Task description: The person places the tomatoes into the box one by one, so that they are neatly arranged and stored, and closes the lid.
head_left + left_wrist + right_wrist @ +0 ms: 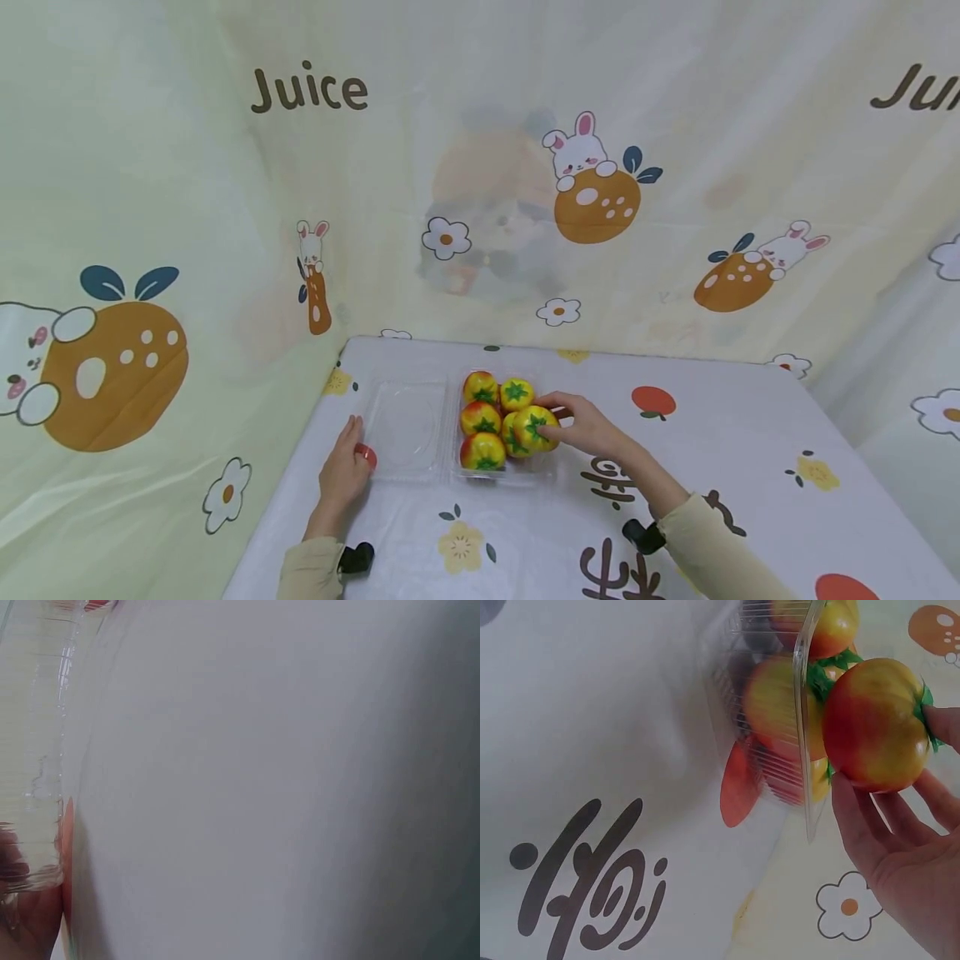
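Note:
A clear plastic box [501, 473] holds several red-and-yellow persimmons [480, 418] with green leafy tops, set in two columns. My right hand [588, 429] holds another persimmon [536, 429] over the box's right column. In the right wrist view, the thumb presses the leafy top of this persimmon [874, 724] and the fingers curl beneath its side. The box's clear lid [408, 429] lies flat and open to the left. Against the lid's left edge rests my left hand [347, 467], its fingers fairly straight. Only part of that hand [37, 915] shows in the left wrist view, beside the plastic.
A white patterned cloth [750, 442] covers the table, with printed flowers, fruit and dark characters. Behind and to the left hangs a pale curtain [480, 50] with bunny prints. Printed red spots on the cloth show through the plastic.

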`<state>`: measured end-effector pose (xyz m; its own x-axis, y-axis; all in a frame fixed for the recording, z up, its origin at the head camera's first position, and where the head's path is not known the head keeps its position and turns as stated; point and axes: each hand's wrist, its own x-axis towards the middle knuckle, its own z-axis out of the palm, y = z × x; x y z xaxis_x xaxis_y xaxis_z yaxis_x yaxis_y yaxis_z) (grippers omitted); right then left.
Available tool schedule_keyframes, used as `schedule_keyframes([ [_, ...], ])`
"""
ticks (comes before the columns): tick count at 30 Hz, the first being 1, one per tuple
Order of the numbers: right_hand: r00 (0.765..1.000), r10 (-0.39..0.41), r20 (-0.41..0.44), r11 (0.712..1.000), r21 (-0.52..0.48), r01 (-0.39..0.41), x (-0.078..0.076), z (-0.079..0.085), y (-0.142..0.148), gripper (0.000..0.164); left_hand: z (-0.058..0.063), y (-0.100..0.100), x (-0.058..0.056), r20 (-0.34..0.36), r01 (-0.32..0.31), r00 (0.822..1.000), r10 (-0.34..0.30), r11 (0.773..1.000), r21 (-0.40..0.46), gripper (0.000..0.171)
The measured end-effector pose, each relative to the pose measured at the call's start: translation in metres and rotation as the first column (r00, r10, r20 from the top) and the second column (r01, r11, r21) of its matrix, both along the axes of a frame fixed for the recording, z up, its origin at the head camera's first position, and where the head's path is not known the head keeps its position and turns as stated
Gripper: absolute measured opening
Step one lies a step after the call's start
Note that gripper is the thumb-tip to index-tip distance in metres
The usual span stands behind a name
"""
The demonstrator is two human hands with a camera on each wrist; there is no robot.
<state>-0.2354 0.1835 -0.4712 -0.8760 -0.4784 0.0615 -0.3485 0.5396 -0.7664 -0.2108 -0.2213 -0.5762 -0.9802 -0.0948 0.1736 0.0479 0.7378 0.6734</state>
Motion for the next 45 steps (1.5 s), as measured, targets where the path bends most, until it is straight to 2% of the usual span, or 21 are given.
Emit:
schedule_keyframes([
  [2, 1.000, 0.005, -0.008, 1.000, -0.003, -0.005, 0.005, 0.005, -0.004, 0.042, 0.001, 0.000, 0.000, 0.003, 0.000, 1.000, 0.000, 1.000, -0.001, 0.064],
  [7, 1.000, -0.001, 0.018, 1.000, -0.006, 0.001, 0.008, 0.006, -0.008, 0.042, 0.002, -0.001, 0.000, 0.011, -0.001, 1.000, 0.001, 1.000, -0.005, 0.063],
  [11, 0.999, 0.004, 0.032, 1.000, 0.012, -0.004, 0.006, -0.005, -0.010, 0.042, 0.001, -0.001, 0.000, 0.013, -0.006, 1.000, 0.006, 1.000, -0.006, 0.063],
  [16, 1.000, 0.029, -0.009, 0.999, 0.035, -0.028, 0.009, -0.015, -0.013, 0.043, 0.000, -0.001, 0.000, 0.010, -0.002, 1.000, 0.002, 1.000, -0.005, 0.063],
  [23, 1.000, 0.024, -0.012, 1.000, -0.008, -0.024, 0.013, -0.020, -0.016, 0.043, 0.001, 0.000, 0.000, 0.012, 0.002, 1.000, -0.002, 1.000, -0.005, 0.064],
  [30, 0.994, 0.037, -0.103, 0.999, 0.012, -0.036, 0.018, -0.023, -0.019, 0.045, 0.001, 0.000, -0.001, 0.013, -0.006, 1.000, 0.006, 1.000, -0.019, 0.063],
  [35, 0.989, 0.024, -0.147, 0.999, 0.051, -0.017, 0.020, -0.025, -0.024, 0.048, 0.002, -0.001, 0.000, 0.004, -0.007, 1.000, 0.007, 1.000, -0.021, 0.062],
  [41, 0.987, 0.011, -0.158, 0.992, 0.129, 0.010, 0.022, -0.026, -0.029, 0.061, 0.003, -0.001, -0.001, 0.007, -0.001, 1.000, 0.001, 1.000, -0.009, 0.062],
  [45, 0.982, 0.007, -0.191, 0.990, 0.141, 0.020, 0.024, -0.028, -0.029, 0.059, 0.002, -0.001, -0.001, -0.015, 0.000, 1.000, 0.000, 1.000, -0.007, 0.062],
])
